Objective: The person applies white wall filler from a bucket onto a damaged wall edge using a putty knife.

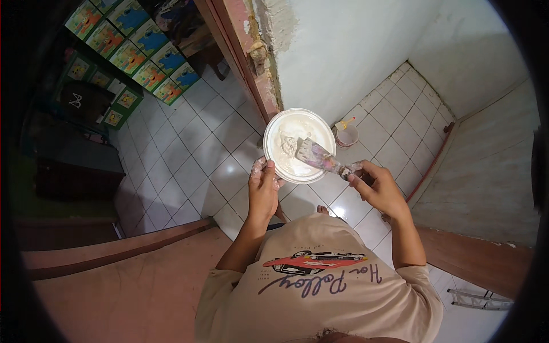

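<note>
Tan shirt [337,297] nearest, a round white tub [300,180] held out ahead of it.
Left hand [263,183]: grip closed on the tub's edge. Right hand [377,187]: grip wrapped around a scraper [321,158], blade over pale paste [288,143].

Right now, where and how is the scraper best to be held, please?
The scraper is probably best held by its narrow handle, from the right, as the right grip has it: that end points rightward, while the broad blade lies over white paste in the round tub.
</note>
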Available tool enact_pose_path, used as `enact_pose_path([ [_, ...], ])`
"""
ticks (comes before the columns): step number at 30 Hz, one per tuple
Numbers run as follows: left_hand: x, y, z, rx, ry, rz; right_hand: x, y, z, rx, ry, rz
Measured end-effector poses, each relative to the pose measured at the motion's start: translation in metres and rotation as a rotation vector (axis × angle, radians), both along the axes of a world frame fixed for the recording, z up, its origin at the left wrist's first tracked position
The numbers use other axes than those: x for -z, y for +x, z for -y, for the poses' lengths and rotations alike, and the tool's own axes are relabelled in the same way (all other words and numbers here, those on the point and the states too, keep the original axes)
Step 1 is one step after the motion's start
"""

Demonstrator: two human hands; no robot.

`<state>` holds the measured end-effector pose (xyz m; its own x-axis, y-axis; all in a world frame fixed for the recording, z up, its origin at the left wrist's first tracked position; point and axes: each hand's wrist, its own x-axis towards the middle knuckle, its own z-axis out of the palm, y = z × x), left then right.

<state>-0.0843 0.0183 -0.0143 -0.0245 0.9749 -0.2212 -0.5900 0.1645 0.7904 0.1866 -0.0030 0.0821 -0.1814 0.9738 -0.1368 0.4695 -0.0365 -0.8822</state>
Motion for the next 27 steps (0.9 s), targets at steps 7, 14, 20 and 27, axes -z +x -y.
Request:
enact_pose_path([
  [7,-0.015,0.013,0.004,0.073,-0.047,-0.107,-0.040,0.001,-0.021,-0.140,0.239,0.191],
  [14,0.001,0.017,0.005,0.174,-0.058,-0.192,-0.105,0.020,-0.097,-0.338,-0.091,0.331],
  [20,0.007,0.026,0.004,0.199,-0.035,-0.164,-0.123,0.009,-0.123,-0.426,-0.231,0.517],
  [27,0.006,0.030,0.002,0.173,-0.034,-0.132,-0.105,0.006,-0.120,-0.410,-0.204,0.482],
])
